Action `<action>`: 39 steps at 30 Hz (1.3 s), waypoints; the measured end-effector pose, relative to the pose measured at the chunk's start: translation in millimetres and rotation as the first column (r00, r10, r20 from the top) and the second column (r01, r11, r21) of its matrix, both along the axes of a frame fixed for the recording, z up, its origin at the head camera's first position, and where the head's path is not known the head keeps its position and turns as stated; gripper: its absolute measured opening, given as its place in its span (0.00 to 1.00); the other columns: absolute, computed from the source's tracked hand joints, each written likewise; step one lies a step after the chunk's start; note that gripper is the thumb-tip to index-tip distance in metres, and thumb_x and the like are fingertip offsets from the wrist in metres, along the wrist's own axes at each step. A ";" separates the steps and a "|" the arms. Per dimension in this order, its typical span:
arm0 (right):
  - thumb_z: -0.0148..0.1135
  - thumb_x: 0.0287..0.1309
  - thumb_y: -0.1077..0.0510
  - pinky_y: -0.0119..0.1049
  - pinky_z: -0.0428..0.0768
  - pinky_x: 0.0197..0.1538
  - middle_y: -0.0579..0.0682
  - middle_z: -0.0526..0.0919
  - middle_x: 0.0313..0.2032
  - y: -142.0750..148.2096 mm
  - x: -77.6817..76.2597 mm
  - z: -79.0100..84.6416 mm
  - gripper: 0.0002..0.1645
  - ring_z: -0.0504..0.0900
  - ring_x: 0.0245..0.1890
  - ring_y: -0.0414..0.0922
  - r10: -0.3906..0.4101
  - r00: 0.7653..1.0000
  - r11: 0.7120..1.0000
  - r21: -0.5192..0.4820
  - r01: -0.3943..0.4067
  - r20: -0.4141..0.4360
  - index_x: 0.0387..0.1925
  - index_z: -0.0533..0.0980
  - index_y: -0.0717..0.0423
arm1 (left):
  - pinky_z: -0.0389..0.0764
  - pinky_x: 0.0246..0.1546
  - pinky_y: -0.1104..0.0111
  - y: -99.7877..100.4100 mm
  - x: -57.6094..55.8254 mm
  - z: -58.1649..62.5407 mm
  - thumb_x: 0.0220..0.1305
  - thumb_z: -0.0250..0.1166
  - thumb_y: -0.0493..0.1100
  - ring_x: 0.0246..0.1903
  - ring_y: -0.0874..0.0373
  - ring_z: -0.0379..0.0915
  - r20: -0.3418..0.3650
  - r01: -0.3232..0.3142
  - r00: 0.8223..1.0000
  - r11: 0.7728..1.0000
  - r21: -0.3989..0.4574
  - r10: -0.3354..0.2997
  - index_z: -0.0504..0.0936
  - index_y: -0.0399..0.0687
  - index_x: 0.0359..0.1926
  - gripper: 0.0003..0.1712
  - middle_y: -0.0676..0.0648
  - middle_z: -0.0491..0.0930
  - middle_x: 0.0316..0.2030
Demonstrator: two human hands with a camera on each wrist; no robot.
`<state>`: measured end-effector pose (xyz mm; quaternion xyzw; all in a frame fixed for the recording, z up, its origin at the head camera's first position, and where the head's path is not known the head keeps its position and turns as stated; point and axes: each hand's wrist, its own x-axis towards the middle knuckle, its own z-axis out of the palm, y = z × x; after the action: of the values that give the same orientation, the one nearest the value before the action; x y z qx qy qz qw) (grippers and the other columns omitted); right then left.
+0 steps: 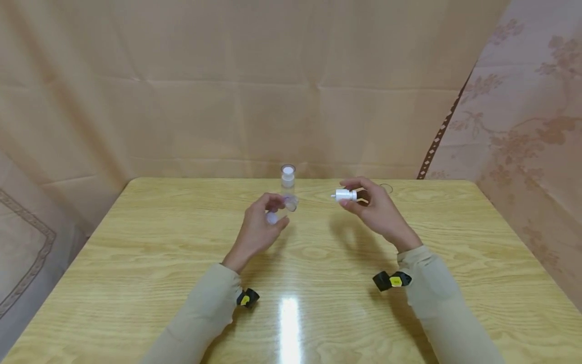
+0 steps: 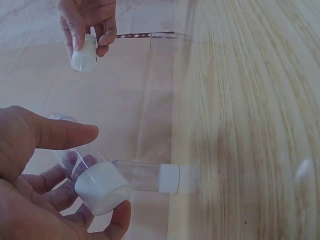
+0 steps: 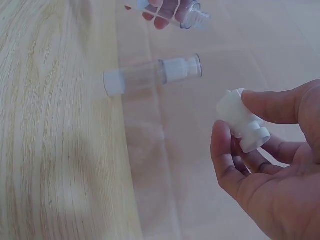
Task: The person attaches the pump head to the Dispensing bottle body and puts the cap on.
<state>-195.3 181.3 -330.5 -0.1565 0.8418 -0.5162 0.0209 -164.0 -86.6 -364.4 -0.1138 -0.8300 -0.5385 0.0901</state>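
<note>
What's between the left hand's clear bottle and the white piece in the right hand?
Only bare tabletop shows between bottle and white piece in the head view.

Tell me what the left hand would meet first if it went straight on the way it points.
Probably the upright bottle beyond the left hand, though the depth between them is hard to judge.

We're seeing clear, glossy plastic on the held bottle [image 2: 102, 187] and the standing bottle [image 3: 150, 75], smooth white plastic for the pump [image 3: 235, 111]. Our surface [image 1: 123, 278] looks like wood grain, super shiny where light hits. The curtain [image 1: 273, 101] is creased cloth; the sleeves [image 1: 193, 308] look like matt fabric.
</note>
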 end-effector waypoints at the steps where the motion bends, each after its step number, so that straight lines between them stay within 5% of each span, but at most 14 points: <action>1: 0.63 0.68 0.65 0.30 0.80 0.45 0.60 0.75 0.57 -0.1 0.1 0.2 0.24 0.80 0.48 0.53 -0.004 1.000 1.000 0.000 0.004 0.002 0.64 0.71 0.62 | 0.76 0.56 0.51 0.4 0.1 0.1 0.58 0.70 0.27 0.52 0.37 0.76 0.001 0.003 1.000 1.000 -0.001 -0.003 0.77 0.33 0.53 0.21 0.34 0.82 0.48; 39: 0.62 0.65 0.73 0.32 0.83 0.46 0.61 0.80 0.50 -10.7 7.9 6.9 0.19 0.81 0.45 0.52 0.098 0.994 0.994 -0.040 -0.100 -0.050 0.57 0.77 0.64 | 0.79 0.54 0.55 11.8 6.4 0.9 0.60 0.72 0.29 0.50 0.42 0.80 0.012 0.167 0.986 0.977 -0.131 -0.167 0.79 0.34 0.56 0.23 0.39 0.83 0.50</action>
<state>-187.4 170.5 -323.7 -0.2107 0.8221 -0.5285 0.0226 -157.6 -74.8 -363.5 -0.1884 -0.8512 -0.4885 0.0365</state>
